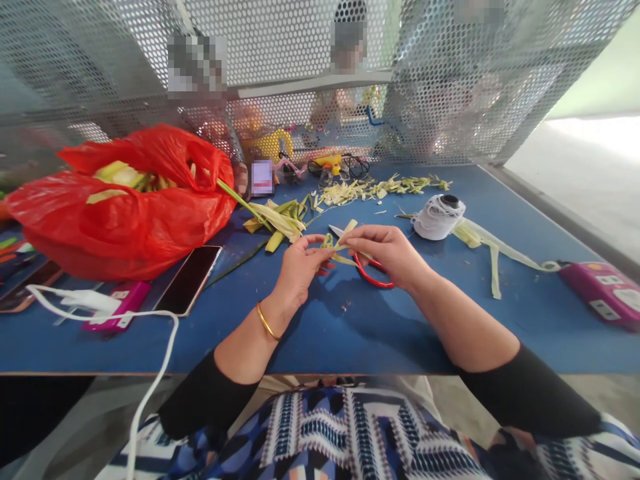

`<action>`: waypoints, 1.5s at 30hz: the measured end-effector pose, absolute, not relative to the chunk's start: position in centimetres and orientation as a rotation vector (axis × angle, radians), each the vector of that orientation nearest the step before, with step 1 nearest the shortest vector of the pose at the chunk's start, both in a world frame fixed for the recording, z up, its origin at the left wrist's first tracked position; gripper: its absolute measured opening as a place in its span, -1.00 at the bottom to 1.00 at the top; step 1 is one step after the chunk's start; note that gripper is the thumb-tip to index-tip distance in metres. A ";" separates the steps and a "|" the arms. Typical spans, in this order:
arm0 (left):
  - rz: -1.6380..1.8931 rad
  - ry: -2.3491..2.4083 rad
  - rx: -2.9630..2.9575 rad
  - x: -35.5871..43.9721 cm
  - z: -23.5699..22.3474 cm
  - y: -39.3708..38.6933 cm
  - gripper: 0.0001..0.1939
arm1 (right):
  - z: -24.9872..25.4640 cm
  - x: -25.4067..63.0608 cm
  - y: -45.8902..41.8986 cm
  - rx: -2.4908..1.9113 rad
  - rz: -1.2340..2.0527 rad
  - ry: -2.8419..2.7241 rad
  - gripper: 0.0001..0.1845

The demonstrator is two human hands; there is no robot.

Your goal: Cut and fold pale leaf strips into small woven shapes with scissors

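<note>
Above the middle of the blue table (350,340), my left hand (299,263) pinches a small folded piece of pale green leaf strip (328,241). My right hand (385,247) has thumb and fingertips closed on the strip's loose end, close beside the left fingertips. Scissors (374,281) with red handles lie beneath the right hand, their blade tips pointing away to the left. Behind my left hand sits a small heap of cut stalks and leaves (283,221). The fingertips partly hide the folded piece.
A red plastic bag (165,233) of leaves fills the left, near a phone (190,280) and a white cable (165,360). A white thread spool (437,219) and a pink box (603,293) stand right. Leaf scraps (345,193) lie before the perforated metal screen (280,53); people sit beyond.
</note>
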State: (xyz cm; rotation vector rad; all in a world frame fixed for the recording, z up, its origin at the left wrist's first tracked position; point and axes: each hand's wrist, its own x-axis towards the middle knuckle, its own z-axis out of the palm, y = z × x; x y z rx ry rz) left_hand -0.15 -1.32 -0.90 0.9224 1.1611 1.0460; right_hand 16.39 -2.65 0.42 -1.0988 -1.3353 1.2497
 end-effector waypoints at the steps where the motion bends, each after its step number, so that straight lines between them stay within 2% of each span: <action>1: 1.036 1.153 0.935 -0.2 -0.9 -1.4 -0.66 | 0.5 16.5 -2.6 -1.064 1.345 -1.258 -0.80; 5: 1.002 1.115 0.994 -0.1 -0.9 -1.7 -0.65 | 0.4 16.5 -2.5 -0.976 1.524 -1.130 -0.76; 8: 0.977 1.115 1.008 -0.1 -0.9 -1.7 -0.65 | 0.1 16.1 -2.6 -1.022 1.342 -1.193 -0.79; 11: 0.961 1.137 0.993 0.0 -0.9 -1.7 -0.64 | -0.3 15.6 -2.7 -1.071 1.152 -1.222 -0.74; 17: 0.940 1.135 1.009 0.3 -1.2 -1.8 -0.62 | -0.4 15.2 -2.9 -1.085 1.217 -1.243 -0.71; 27: 0.973 1.160 0.989 0.3 -1.1 -1.9 -0.69 | -0.9 15.8 -2.4 -1.427 0.891 -1.521 -0.84; 33: 0.973 1.164 1.040 0.5 -1.2 -2.0 -0.70 | -1.0 15.7 -2.4 -1.466 0.993 -1.512 -0.80; 39: 0.965 1.160 1.061 0.6 -1.2 -2.1 -0.72 | -1.4 15.6 -2.2 -1.469 1.102 -1.478 -0.83; 45: 0.933 1.111 1.036 0.6 -1.6 -2.1 -0.73 | -1.5 15.5 -2.3 -1.491 1.060 -1.482 -0.84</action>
